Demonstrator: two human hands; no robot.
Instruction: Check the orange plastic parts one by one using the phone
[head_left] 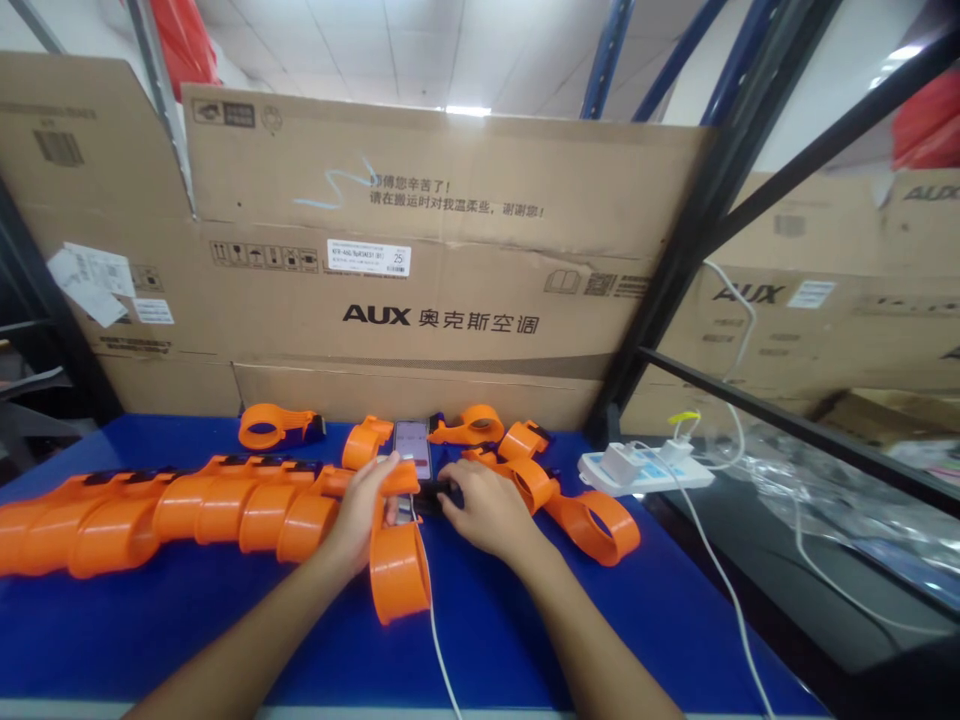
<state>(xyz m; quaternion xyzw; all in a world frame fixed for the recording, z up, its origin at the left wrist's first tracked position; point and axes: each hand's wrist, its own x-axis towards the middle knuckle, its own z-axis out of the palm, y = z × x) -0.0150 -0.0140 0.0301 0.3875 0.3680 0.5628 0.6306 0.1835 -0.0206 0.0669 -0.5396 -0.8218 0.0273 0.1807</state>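
My left hand is closed round the top of an orange looped strap that stands on the blue table. My right hand pinches a small black buckle at the strap's end, fingers curled. Both hands meet just in front of a phone with a lit screen that lies flat on the table. A white cable runs from the phone towards me under the strap.
A row of orange looped straps lies at the left. More loose straps lie right and behind. A white power strip with chargers sits at the right edge. Big cardboard boxes wall the back; black rack posts stand right.
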